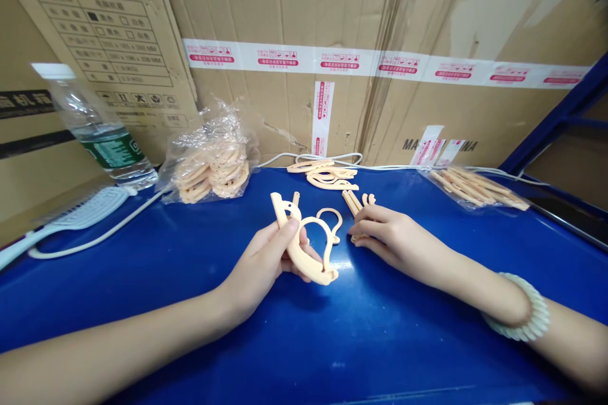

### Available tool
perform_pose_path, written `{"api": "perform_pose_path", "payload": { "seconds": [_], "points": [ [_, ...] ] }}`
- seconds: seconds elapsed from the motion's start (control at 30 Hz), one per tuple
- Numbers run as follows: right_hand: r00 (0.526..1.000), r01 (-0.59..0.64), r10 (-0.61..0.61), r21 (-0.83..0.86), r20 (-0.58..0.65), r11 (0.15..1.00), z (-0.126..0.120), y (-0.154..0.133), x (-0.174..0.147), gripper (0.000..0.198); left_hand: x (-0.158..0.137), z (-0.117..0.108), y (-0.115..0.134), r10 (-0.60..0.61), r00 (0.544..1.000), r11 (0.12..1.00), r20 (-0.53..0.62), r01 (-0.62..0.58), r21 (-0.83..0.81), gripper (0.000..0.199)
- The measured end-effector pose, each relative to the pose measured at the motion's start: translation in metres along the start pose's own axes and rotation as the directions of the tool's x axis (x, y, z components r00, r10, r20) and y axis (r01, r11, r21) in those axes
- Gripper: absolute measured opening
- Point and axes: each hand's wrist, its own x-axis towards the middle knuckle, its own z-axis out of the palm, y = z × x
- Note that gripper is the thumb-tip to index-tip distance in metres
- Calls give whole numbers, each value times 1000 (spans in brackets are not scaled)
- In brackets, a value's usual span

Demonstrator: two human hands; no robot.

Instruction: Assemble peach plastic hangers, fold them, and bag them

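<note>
My left hand (275,250) is closed around a beige plastic folding hanger (304,256), with thumb in front and fingers behind. A curved arm and a round hook show on this hanger. Behind it on the table lies a loose beige hook (338,221), and a small strip end pokes up beside it. My right hand (387,234) rests on the table, its fingers bent over slim beige hanger arms (351,202). The fingertips seem to grip one of these at its near end, partly hidden by the hand.
Flat beige hanger pieces (330,176) lie at the back of the blue table (294,354). Clear bags of hooks (211,168) and arms (477,188) stand left and right. A water bottle (102,133), white hairbrush (90,207) and white cable (114,234) lie left; cardboard (285,6) walls the back.
</note>
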Motion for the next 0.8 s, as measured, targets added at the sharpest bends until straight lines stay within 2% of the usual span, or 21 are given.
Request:
{"api": "perform_pose_path", "payload": {
  "seconds": [0.1, 0.17, 0.3, 0.37, 0.43, 0.5, 0.63, 0.7, 0.8],
  "points": [
    [993, 6, -6, 1, -115, 1000, -4, -5, -1, 23, 0, 0, -1, 2, 999, 1000, 33, -2, 14, 35],
    [985, 64, -62, 7, -164, 998, -9, -15, -2, 29, -2, 1, -1, 9, 999, 998, 54, -12, 65, 29],
    [960, 270, -269, 9, -77, 963, -12, -36, -2, 29, -6, 3, 1, 71, 993, 965, 100, -94, 244, 20],
    [952, 303, -304, -17, -30, 953, -10, -40, -3, 26, -8, 3, 2, 108, 987, 939, 118, -140, 313, 20],
    [959, 283, -283, 4, -11, 959, -8, -39, -3, 24, -9, 3, 3, 131, 984, 922, 121, -165, 349, 23],
    [973, 232, -229, 110, -40, 967, -8, -38, -3, 23, -10, 2, 3, 150, 982, 909, 117, -183, 375, 26],
    [989, 81, -24, 390, -149, 917, -11, -38, -4, 26, -11, 1, 4, 200, 967, 814, 156, -252, 523, 27],
    [994, 7, 57, 551, -98, 834, -14, -39, -4, 32, -12, 1, 5, 222, 955, 758, 195, -295, 581, 26],
    [995, -88, 93, 759, 36, 646, -16, -38, -2, 33, -13, 1, 4, 290, 933, 689, 215, -359, 629, 23]
  ]
}}
